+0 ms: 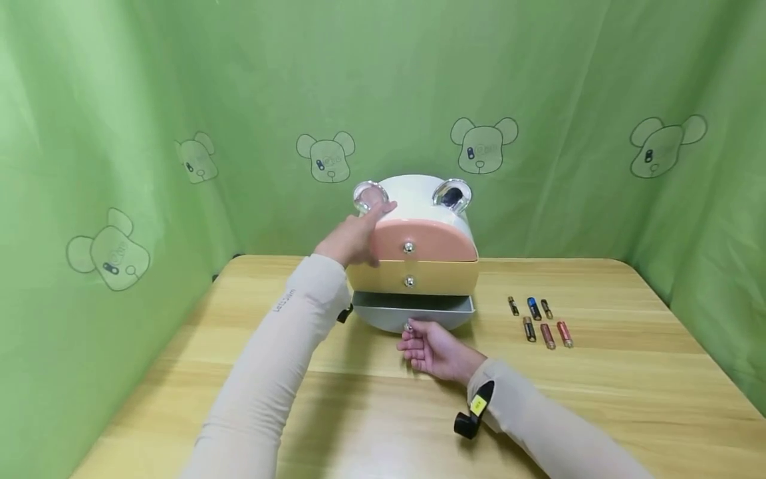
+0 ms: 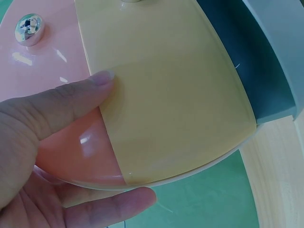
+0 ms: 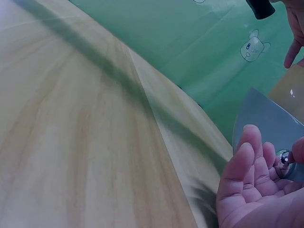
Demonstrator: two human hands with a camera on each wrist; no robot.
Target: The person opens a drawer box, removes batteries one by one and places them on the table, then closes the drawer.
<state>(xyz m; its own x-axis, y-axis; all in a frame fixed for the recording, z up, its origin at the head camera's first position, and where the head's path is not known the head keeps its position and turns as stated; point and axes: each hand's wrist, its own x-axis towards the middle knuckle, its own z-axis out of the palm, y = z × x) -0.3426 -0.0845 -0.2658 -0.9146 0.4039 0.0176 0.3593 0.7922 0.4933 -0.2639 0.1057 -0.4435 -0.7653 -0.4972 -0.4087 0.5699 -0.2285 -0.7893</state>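
A small drawer cabinet (image 1: 413, 193) stands on the table with a white top, silver-rimmed ears and three fronts: pink (image 1: 443, 241), yellow (image 1: 443, 278) and grey. The grey bottom drawer (image 1: 371, 316) is pulled partway out, and its inside looks dark. My left hand (image 1: 354, 238) rests against the cabinet's upper left edge. Its straight thumb (image 2: 71, 104) lies over the pink and yellow fronts, with other fingers along the side. My right hand (image 1: 439, 350) pinches the silver knob (image 3: 285, 156) of the grey drawer between thumb and index finger, the other fingers loosely bent below.
Several batteries lie on the table right of the cabinet, among them a blue one (image 1: 534, 308) and a red one (image 1: 564, 334). Green curtains (image 1: 389, 80) with bear faces enclose the wooden table (image 1: 628, 372) at the back and sides. A black strap (image 1: 475, 412) hangs from my right wrist.
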